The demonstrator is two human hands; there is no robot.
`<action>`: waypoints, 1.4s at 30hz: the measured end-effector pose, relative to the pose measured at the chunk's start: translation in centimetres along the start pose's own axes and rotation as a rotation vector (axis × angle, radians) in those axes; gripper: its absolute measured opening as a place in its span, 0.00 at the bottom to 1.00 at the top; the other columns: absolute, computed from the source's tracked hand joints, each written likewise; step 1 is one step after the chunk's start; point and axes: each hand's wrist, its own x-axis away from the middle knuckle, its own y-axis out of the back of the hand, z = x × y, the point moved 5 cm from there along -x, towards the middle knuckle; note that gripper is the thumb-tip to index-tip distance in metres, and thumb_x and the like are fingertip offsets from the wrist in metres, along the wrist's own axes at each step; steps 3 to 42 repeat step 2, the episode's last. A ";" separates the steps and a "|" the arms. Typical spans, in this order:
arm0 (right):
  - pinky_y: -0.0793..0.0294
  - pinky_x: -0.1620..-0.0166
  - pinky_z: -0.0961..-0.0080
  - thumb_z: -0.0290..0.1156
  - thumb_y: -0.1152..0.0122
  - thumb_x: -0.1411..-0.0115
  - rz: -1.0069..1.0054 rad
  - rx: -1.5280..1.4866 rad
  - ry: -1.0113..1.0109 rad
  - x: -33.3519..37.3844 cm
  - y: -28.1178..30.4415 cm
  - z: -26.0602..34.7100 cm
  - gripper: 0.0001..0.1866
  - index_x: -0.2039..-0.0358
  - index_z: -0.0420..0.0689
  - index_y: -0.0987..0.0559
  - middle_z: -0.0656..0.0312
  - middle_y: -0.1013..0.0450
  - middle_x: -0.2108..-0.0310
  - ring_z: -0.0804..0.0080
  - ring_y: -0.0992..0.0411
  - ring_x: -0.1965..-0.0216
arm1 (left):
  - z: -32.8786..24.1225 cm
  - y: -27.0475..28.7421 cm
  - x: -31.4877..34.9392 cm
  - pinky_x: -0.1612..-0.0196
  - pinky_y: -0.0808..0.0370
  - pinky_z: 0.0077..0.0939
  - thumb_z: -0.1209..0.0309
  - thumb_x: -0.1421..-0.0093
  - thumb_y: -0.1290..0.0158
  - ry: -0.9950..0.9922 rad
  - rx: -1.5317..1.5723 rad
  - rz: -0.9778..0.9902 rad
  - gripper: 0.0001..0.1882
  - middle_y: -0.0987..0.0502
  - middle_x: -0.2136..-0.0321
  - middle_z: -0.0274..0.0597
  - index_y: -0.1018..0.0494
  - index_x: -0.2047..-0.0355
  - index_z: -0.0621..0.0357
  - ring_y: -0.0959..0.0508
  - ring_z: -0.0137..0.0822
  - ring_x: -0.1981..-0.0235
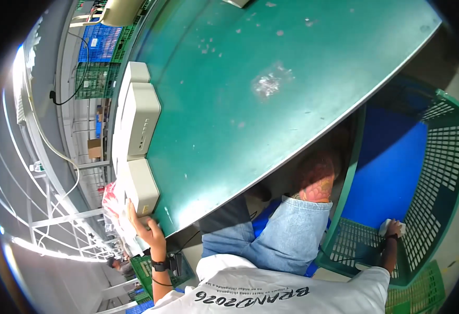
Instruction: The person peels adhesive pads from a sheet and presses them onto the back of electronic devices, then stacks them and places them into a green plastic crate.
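My left hand (148, 231) is at the table's near left corner, fingers stretched out against the end of an off-white box-shaped plastic housing (140, 182). Beyond it, in the same row along the left edge, stands another off-white housing (145, 118) with a line of small slots or ports in its side. Down to the right, my right hand (393, 228) reaches into a large green plastic basket (432, 172). Its fingers are closed on a small white piece (384, 227), partly hidden by the hand, so its kind does not show.
The green tabletop (229, 120) has a metal-edged rim running diagonally in front of my legs. A blue sheet or panel (391, 162) lies in the basket. Blue and green crates (101, 44) are stacked past the table's far left. Another green crate (418, 293) sits below the basket.
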 end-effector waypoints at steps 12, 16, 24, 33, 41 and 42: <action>0.28 0.49 0.36 0.56 0.47 0.34 0.011 -0.254 -0.164 -1.9 -1.8 -1.0 0.29 0.38 0.54 0.34 0.51 0.34 0.38 0.51 0.32 0.40 | 0.1 0.2 -0.1 0.29 0.48 0.45 0.82 0.42 0.61 0.005 0.004 -0.010 0.35 0.40 0.32 0.56 0.43 0.31 0.66 0.39 0.55 0.32; 0.28 0.49 0.36 0.56 0.47 0.34 0.011 -0.254 -0.164 -1.9 -1.8 -1.0 0.29 0.38 0.54 0.34 0.51 0.34 0.38 0.51 0.32 0.40 | 0.1 0.2 -0.1 0.29 0.48 0.45 0.82 0.42 0.61 0.005 0.004 -0.010 0.35 0.40 0.32 0.56 0.43 0.31 0.66 0.39 0.55 0.32; 0.28 0.49 0.36 0.56 0.47 0.34 0.011 -0.254 -0.164 -1.9 -1.8 -1.0 0.29 0.38 0.54 0.34 0.51 0.34 0.38 0.51 0.32 0.40 | 0.1 0.2 -0.1 0.29 0.48 0.45 0.82 0.42 0.61 0.005 0.004 -0.010 0.35 0.40 0.32 0.56 0.43 0.31 0.66 0.39 0.55 0.32; 0.28 0.49 0.36 0.56 0.47 0.34 0.011 -0.254 -0.164 -1.9 -1.8 -1.0 0.29 0.38 0.54 0.34 0.51 0.34 0.38 0.51 0.32 0.40 | 0.1 0.2 -0.1 0.29 0.48 0.45 0.82 0.42 0.61 0.005 0.004 -0.010 0.35 0.40 0.32 0.56 0.43 0.31 0.66 0.39 0.55 0.32; 0.28 0.49 0.36 0.56 0.47 0.34 0.011 -0.254 -0.164 -1.9 -1.8 -1.0 0.29 0.38 0.54 0.34 0.51 0.34 0.38 0.51 0.32 0.40 | 0.1 0.2 -0.1 0.29 0.48 0.45 0.82 0.42 0.61 0.005 0.004 -0.010 0.35 0.40 0.32 0.56 0.43 0.31 0.66 0.39 0.55 0.32; 0.28 0.49 0.36 0.56 0.47 0.34 0.011 -0.254 -0.164 -1.9 -1.8 -1.0 0.29 0.38 0.54 0.34 0.51 0.34 0.38 0.51 0.32 0.40 | 0.1 0.2 -0.1 0.29 0.48 0.45 0.82 0.42 0.61 0.005 0.004 -0.010 0.35 0.40 0.32 0.56 0.43 0.31 0.66 0.39 0.55 0.32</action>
